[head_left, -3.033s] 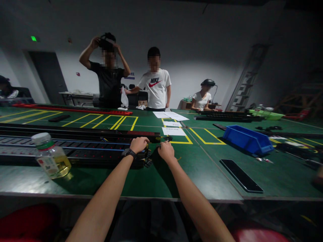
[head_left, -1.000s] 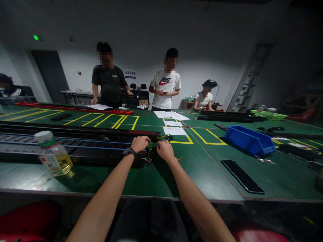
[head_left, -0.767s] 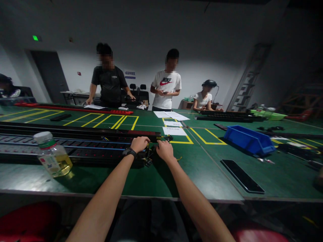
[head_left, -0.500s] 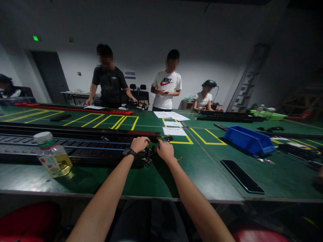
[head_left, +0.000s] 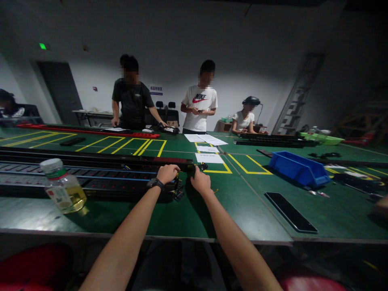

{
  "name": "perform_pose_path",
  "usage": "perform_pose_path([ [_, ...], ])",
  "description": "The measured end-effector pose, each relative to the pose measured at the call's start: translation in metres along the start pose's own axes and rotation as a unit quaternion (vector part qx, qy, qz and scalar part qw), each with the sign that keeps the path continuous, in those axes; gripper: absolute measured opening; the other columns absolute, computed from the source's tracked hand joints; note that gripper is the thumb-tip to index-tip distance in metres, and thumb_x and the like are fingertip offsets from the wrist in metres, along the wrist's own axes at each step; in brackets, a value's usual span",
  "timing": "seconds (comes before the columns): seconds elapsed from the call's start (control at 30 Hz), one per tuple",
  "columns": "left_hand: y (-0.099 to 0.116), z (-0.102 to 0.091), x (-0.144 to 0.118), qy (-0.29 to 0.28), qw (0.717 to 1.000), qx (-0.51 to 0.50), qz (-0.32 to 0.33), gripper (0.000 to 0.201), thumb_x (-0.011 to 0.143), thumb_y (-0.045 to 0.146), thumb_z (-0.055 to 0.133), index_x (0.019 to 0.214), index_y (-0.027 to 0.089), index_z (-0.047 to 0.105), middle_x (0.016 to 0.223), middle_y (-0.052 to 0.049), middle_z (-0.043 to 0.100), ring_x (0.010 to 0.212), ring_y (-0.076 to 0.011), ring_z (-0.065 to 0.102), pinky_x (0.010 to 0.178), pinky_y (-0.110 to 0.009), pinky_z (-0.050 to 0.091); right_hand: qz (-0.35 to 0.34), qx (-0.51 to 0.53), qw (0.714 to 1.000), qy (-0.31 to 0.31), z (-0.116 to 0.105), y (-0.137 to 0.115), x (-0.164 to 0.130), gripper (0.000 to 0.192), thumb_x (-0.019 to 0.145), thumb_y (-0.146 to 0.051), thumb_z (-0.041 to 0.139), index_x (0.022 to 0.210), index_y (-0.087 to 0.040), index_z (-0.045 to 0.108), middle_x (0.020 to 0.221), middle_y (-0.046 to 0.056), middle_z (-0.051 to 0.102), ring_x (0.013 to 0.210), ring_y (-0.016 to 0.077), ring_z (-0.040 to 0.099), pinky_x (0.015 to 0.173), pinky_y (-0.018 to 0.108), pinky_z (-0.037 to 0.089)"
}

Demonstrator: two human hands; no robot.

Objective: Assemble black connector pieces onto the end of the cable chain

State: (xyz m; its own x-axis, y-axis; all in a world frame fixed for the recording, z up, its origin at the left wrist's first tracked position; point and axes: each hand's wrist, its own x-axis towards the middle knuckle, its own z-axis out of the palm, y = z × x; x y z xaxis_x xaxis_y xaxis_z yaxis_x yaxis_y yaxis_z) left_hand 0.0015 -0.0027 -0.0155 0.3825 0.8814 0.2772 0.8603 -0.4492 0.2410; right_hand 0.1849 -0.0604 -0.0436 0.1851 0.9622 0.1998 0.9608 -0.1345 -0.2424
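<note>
Both hands are working at the near right end of a long black power strip assembly [head_left: 91, 180] lying across the green table [head_left: 188, 214]. Left hand [head_left: 167, 173], with a black watch [head_left: 155, 184] on its wrist, is curling its fingers over the top edge of that end; whether they are clamping it or only resting on it cannot be told. Right hand [head_left: 200, 181] is sitting just beside it, fingers bent and pressing against the end piece, where small yellow-and-black parts [head_left: 177, 190] are showing between the two hands; its exact grasp is hidden by the back of the hand.

Near the table's front edge, to the left, a plastic bottle [head_left: 61, 186] of yellowish liquid with a white cap is standing upright, touching nothing else. To the right, a flat black panel [head_left: 290, 211] is lying on the mat, well apart from the hands. Farther back on the right, a blue bin [head_left: 297, 167] is sitting near yellow floor-style markings [head_left: 247, 166]. White papers [head_left: 208, 157] are lying beyond the hands, mid-table.

At the far side, a person in a dark shirt [head_left: 132, 104] is leaning over a red strip [head_left: 91, 131], a person in a white shirt [head_left: 200, 104] is standing alongside, and a seated person [head_left: 245, 120] is working farther right.
</note>
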Motion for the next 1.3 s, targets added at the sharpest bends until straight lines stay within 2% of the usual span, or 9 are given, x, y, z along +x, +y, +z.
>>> perform_pose_path([
  [0.23, 0.0, -0.001, 0.0, -0.004, 1.0, 0.003, 0.003, 0.039, 0.095, 0.026, 0.045, 0.109, 0.034, 0.08, 0.115, 0.002, 0.08, 0.109, -0.0209, 0.073, 0.1, -0.031, 0.052, 0.007, -0.001, 1.0, -0.008, -0.003, 0.001, 0.001, 0.06, 0.097, -0.022, 0.049, 0.155, -0.012, 0.037, 0.117, 0.02, 0.074, 0.108, 0.0307, 0.072, 0.091, 0.039, 0.046],
  [0.47, 0.0, 0.0, 0.0, -0.002, 1.0, 0.002, 0.002, 0.038, 0.095, 0.026, 0.045, 0.109, 0.034, 0.08, 0.114, 0.002, 0.08, 0.109, -0.0218, 0.073, 0.1, -0.031, 0.052, 0.002, 0.004, 1.0, 0.002, -0.006, -0.004, -0.002, 0.059, 0.097, -0.021, 0.049, 0.156, -0.016, 0.04, 0.119, 0.021, 0.073, 0.114, 0.0331, 0.068, 0.095, 0.041, 0.045],
  [0.8, 0.0, 0.0, 0.0, 0.0, 1.0, 0.006, 0.004, 0.039, 0.094, 0.026, 0.045, 0.109, 0.035, 0.08, 0.114, 0.001, 0.08, 0.108, -0.021, 0.073, 0.1, -0.031, 0.052, -0.054, 0.013, 0.998, -0.006, 0.003, -0.009, -0.001, 0.065, 0.098, -0.021, 0.053, 0.16, -0.019, 0.035, 0.12, 0.018, 0.073, 0.111, 0.029, 0.07, 0.094, 0.036, 0.047],
  [1.07, 0.002, -0.002, -0.001, -0.002, 1.0, 0.006, 0.001, 0.039, 0.094, 0.026, 0.045, 0.11, 0.035, 0.08, 0.114, 0.002, 0.08, 0.11, -0.0207, 0.073, 0.099, -0.03, 0.052, -0.067, 0.047, 0.997, -0.011, 0.013, -0.013, 0.002, 0.057, 0.1, -0.024, 0.054, 0.156, -0.023, 0.042, 0.121, 0.012, 0.074, 0.111, 0.0249, 0.07, 0.092, 0.03, 0.049],
  [1.3, 0.001, 0.0, 0.0, 0.008, 1.0, 0.005, 0.007, 0.039, 0.093, 0.026, 0.045, 0.108, 0.035, 0.08, 0.113, 0.002, 0.08, 0.108, -0.0216, 0.073, 0.099, -0.031, 0.052, -0.074, 0.13, 0.989, 0.0, 0.021, -0.014, 0.004, 0.048, 0.097, -0.02, 0.053, 0.144, -0.028, 0.058, 0.115, 0.005, 0.077, 0.109, 0.0227, 0.071, 0.084, 0.025, 0.049],
])
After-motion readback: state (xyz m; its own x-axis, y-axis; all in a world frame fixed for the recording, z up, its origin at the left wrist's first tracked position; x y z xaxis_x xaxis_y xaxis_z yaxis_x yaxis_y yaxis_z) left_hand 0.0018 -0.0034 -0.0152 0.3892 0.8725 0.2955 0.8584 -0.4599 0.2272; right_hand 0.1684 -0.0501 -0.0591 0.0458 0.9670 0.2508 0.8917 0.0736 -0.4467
